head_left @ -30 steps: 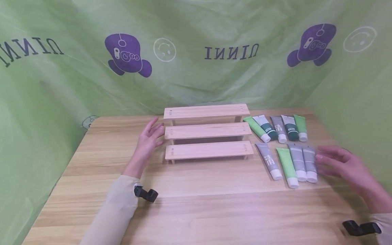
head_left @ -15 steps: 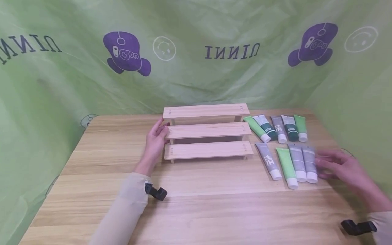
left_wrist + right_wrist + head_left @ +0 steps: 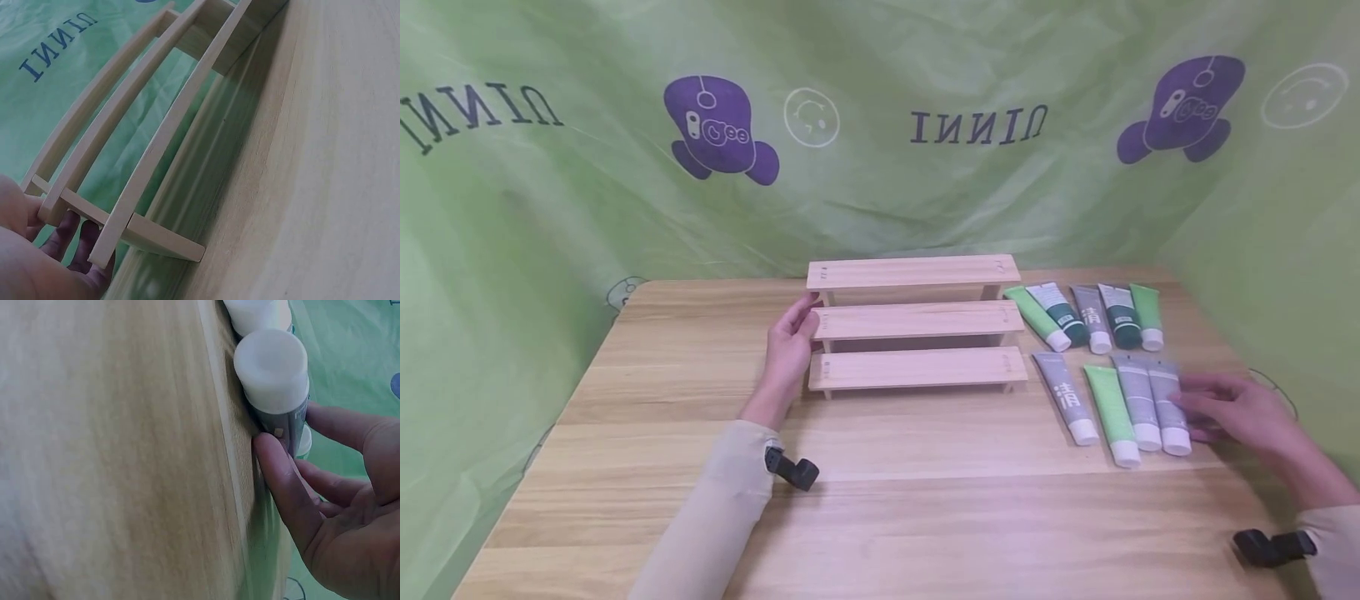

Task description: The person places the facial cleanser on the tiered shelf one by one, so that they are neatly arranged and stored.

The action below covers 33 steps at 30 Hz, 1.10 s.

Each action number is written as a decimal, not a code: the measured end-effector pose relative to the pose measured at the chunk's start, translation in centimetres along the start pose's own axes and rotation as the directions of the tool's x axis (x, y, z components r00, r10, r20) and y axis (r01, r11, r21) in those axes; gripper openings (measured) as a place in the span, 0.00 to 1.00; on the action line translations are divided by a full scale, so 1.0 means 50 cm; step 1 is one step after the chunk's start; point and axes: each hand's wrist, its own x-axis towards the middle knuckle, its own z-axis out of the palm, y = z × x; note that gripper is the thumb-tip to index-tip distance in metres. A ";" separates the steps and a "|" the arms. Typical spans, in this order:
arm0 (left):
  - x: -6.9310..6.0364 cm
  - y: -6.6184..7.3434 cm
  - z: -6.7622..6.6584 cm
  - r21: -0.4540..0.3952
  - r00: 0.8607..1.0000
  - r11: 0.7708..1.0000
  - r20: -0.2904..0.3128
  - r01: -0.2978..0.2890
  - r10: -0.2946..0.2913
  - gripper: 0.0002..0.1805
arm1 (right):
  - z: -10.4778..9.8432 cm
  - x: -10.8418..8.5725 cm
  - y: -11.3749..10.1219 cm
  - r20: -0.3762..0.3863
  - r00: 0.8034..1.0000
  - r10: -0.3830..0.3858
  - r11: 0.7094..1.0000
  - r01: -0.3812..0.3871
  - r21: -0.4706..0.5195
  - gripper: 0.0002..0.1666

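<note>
A three-step wooden display rack [image 3: 917, 367] stands at the back of the table. My left hand [image 3: 786, 354] grips its left end, at the middle step; in the left wrist view the fingers [image 3: 81, 244] reach in under the steps, partly hidden by the wood. To the rack's right lie several squeeze tubes in two rows. The outermost grey tube [image 3: 1167, 400] of the front row has a white cap. My right hand [image 3: 1243, 412] holds its right edge between thumb and fingers. In the right wrist view its cap [image 3: 272, 369] points towards the camera.
Beside the held tube lie another grey tube [image 3: 1138, 408], a green tube [image 3: 1112, 412] and a grey tube with white lettering [image 3: 1063, 396]. Behind them is a row of green, white-and-green and grey tubes [image 3: 1090, 317]. A green printed curtain [image 3: 880, 208] hangs behind the table [image 3: 925, 517].
My left hand has come in to the right and taken hold of the rack's end. My right hand has closed in on the outermost grey tube. The tubes have not visibly moved.
</note>
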 end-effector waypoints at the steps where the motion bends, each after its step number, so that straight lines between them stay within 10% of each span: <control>1: 0.000 -0.001 0.000 -0.010 1.000 1.000 0.004 -0.005 0.005 0.23 | -0.001 0.002 0.000 0.008 1.000 0.008 1.000 -0.008 0.009 0.42; 33: 0.000 -0.008 -0.002 0.050 0.996 0.995 0.012 -0.092 0.091 0.20 | -0.009 0.018 -0.020 0.087 0.996 0.029 0.993 -0.019 -0.116 0.39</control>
